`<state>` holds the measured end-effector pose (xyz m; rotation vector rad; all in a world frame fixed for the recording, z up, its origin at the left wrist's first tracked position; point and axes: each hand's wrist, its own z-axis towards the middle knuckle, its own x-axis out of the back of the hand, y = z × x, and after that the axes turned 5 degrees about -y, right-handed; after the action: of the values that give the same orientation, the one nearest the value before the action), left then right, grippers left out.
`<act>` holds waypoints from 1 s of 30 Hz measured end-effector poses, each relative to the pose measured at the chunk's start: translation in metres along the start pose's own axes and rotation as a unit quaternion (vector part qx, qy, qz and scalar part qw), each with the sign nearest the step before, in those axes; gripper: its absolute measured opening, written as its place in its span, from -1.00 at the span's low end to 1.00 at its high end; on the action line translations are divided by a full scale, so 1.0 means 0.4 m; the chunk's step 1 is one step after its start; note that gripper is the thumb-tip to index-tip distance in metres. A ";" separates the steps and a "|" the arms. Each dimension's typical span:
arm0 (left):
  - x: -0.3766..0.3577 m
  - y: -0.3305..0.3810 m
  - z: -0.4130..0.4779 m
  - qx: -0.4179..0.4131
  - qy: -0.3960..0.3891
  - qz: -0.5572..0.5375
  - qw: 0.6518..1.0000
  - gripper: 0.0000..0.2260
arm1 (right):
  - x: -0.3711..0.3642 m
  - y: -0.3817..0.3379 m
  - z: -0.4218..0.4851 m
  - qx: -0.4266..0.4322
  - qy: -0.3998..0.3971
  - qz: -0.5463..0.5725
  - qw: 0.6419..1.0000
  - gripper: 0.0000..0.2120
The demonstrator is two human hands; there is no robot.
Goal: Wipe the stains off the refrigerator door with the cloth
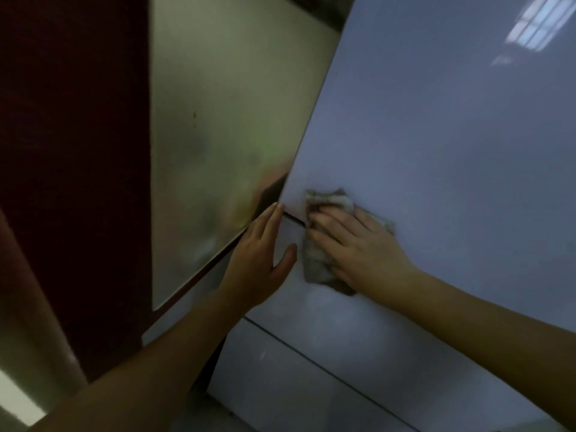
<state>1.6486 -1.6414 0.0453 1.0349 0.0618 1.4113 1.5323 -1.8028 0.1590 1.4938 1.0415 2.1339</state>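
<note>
Flattened under the right hand [358, 244], the crumpled grey-beige cloth [324, 244] is pinned to the glossy pale blue-grey refrigerator door [436, 135] by spread fingers and palm; this is a pressing hold, not a pinch, and it suits rubbing because it loads a broad patch of fabric. The cloth lies near the door's left edge, straddling the dark horizontal seam [293, 216] between the upper panel and the panel below. The left hand [261, 254] holds nothing: it lies open, fingers straight, fingertips on the door edge close to that seam and thumb splayed just beside the cloth. Its placement is judged to brace the door against the wiping pressure. No distinct stain can be made out on the door; the frame is soft and dim, and the area under the cloth is hidden. A bright window reflection [533, 23] shows at the upper right of the door. To the left stand a cream reflective panel [224, 120] and a dark red surface [71, 151]. Wiping is judged under way at the seam, with most of the door still to be covered.
</note>
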 end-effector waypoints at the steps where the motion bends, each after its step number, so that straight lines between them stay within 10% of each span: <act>1: 0.005 0.003 0.000 0.004 -0.001 -0.005 1.000 -0.35 | -0.001 0.010 -0.024 0.009 -0.004 0.003 1.000 -0.59; 30: 0.021 -0.040 -0.038 -0.018 -0.111 0.142 0.983 -0.25 | 0.088 0.085 0.132 -0.101 0.082 0.016 0.991 -0.52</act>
<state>1.6536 -1.6233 0.0311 1.1984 -0.2846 1.5363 1.5711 -1.7836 0.2164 1.2683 0.8273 2.3379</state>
